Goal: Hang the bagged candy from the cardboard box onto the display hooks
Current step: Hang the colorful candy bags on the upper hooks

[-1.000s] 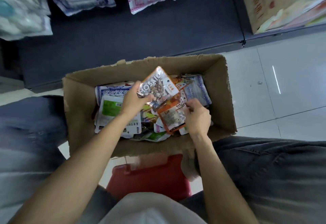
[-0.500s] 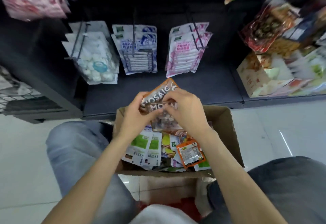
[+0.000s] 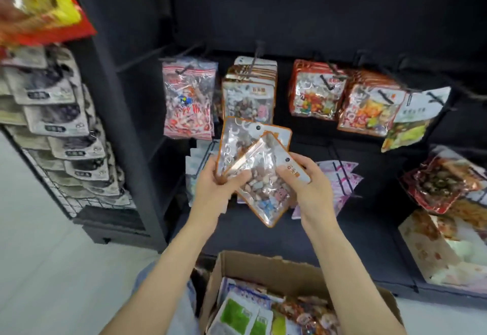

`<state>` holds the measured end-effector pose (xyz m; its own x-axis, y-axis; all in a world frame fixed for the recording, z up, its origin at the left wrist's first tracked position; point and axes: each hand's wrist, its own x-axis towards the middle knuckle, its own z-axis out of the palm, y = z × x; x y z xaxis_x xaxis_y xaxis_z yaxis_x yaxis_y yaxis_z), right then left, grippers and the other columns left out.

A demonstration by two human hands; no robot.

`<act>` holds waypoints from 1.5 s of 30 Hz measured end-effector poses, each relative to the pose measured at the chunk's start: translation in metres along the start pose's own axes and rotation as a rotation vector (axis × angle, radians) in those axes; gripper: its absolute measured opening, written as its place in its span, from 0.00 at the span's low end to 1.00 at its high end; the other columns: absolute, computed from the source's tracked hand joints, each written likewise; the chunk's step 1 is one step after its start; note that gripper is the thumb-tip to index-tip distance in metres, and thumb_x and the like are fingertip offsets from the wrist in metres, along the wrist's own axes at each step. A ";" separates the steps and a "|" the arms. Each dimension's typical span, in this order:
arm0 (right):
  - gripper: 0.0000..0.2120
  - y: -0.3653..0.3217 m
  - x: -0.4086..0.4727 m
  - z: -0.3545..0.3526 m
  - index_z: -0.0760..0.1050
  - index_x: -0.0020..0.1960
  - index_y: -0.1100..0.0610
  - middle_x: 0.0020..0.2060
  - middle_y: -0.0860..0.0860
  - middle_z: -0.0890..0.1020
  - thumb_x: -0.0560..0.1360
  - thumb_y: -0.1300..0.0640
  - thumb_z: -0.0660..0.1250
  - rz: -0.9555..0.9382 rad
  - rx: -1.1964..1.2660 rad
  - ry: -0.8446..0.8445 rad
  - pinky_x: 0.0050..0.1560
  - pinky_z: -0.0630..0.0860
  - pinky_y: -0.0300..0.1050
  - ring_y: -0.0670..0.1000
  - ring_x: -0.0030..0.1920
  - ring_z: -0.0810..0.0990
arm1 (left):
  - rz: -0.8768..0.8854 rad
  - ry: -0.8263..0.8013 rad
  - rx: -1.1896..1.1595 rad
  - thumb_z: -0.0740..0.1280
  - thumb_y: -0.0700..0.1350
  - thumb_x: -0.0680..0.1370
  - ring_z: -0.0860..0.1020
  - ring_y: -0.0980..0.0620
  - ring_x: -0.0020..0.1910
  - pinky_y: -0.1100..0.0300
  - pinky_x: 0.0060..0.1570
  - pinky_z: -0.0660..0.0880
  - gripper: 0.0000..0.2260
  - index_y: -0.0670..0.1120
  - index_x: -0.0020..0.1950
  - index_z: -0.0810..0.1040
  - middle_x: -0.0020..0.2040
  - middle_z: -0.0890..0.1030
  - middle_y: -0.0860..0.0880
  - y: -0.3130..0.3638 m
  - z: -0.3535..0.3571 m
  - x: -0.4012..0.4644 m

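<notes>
Candy bags (image 3: 259,176), two of them, are pinched by the left hand (image 3: 214,185) and right hand (image 3: 312,185) above the cardboard box (image 3: 266,268), not yet hung, with many more bags left inside.

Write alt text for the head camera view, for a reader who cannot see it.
A person's left hand and right hand hold two clear orange-edged bags of pebble-like candy up before a dark display rack, where matching bags hang on a black hook. An open brown cardboard box of mixed snack packets sits below.
</notes>
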<state>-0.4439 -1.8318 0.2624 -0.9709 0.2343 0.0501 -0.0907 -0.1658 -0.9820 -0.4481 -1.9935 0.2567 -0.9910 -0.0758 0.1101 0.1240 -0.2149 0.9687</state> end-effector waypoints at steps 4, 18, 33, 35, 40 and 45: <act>0.10 -0.023 0.035 0.016 0.80 0.49 0.48 0.45 0.48 0.84 0.72 0.62 0.72 -0.152 -0.112 -0.014 0.40 0.78 0.37 0.46 0.44 0.83 | -0.049 0.025 0.032 0.67 0.47 0.77 0.77 0.50 0.45 0.57 0.47 0.74 0.05 0.49 0.52 0.76 0.43 0.78 0.49 0.033 -0.008 0.052; 0.14 -0.019 0.122 0.041 0.77 0.59 0.52 0.50 0.47 0.81 0.74 0.59 0.70 -0.357 -0.517 0.048 0.41 0.75 0.29 0.42 0.47 0.79 | 0.285 -0.040 0.454 0.62 0.43 0.80 0.70 0.61 0.54 0.68 0.58 0.65 0.15 0.54 0.66 0.75 0.59 0.71 0.53 0.032 -0.016 0.140; 0.03 -0.046 0.132 0.032 0.77 0.50 0.49 0.46 0.40 0.80 0.78 0.55 0.66 -0.534 -0.768 -0.353 0.46 0.72 0.29 0.36 0.47 0.77 | 0.496 0.037 0.989 0.69 0.44 0.76 0.71 0.52 0.45 0.49 0.60 0.70 0.24 0.51 0.71 0.69 0.56 0.74 0.44 0.018 -0.002 0.216; 0.05 -0.051 0.139 0.046 0.75 0.49 0.47 0.47 0.42 0.80 0.76 0.56 0.68 -0.517 -0.712 -0.372 0.46 0.74 0.32 0.40 0.48 0.78 | 0.402 0.007 0.801 0.67 0.46 0.77 0.75 0.45 0.52 0.50 0.58 0.72 0.19 0.48 0.68 0.73 0.56 0.74 0.44 0.020 0.000 0.217; 0.09 -0.059 0.160 0.072 0.71 0.44 0.48 0.51 0.45 0.76 0.74 0.55 0.71 -0.408 -0.498 -0.277 0.40 0.75 0.34 0.49 0.54 0.77 | 0.267 -0.006 0.390 0.63 0.68 0.59 0.76 0.49 0.58 0.49 0.57 0.72 0.24 0.58 0.49 0.78 0.61 0.76 0.45 0.034 0.003 0.202; 0.10 -0.053 0.177 0.075 0.71 0.45 0.48 0.54 0.46 0.77 0.73 0.54 0.72 -0.355 -0.527 -0.268 0.50 0.74 0.42 0.53 0.60 0.76 | 0.253 -0.067 0.406 0.59 0.43 0.82 0.79 0.56 0.52 0.58 0.52 0.78 0.14 0.55 0.64 0.74 0.62 0.78 0.47 0.022 -0.018 0.210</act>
<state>-0.6274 -1.8530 0.3364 -0.9296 -0.0683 0.3621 -0.3597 0.3810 -0.8517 -0.6521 -2.0314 0.2974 -0.9351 -0.0109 0.3543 0.3450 0.2006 0.9169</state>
